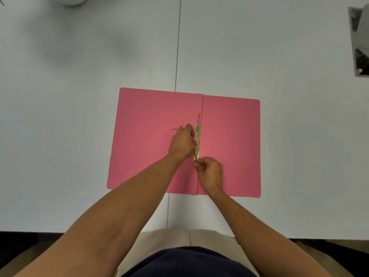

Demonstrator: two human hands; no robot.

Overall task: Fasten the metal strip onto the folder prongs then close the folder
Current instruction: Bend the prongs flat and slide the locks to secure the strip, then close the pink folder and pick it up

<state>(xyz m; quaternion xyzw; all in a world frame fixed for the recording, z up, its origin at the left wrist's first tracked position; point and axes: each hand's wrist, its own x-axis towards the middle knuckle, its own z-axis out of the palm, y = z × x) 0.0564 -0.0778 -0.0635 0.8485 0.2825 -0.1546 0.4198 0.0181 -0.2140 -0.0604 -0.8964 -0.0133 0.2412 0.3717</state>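
Pink folder (151, 140) lies wide open and flat on the white table (79, 116), right in front of the person. This one view from the head looks straight down on it.

Along the fold in the middle sits the metal strip (197, 140). It is gold and long, and it runs up and down beside the crease. One thin prong (198, 118) pokes out past the far end of the strip. A small round metal bit with a thin pin (178, 128) lies on the left page, just beside the left hand. It is too small to say what it is.

The left hand (182, 143) rests on the left page, with its fingers curled together and pushed against the side of the strip, holding it down. The right hand (209, 172) is at the near end of the strip. Its finger and thumb are pinched together there, likely on the near prong, but the tips hide what they hold.

The strip looks to be on, but I think the prongs are not bent flat and locked yet. The folder is not closed.

What could go wrong? If the left hand lets go too soon, the strip could slide or pop off the prongs. If a prong stays standing up, the cover may not shut flat. The thin prong could also poke a finger.
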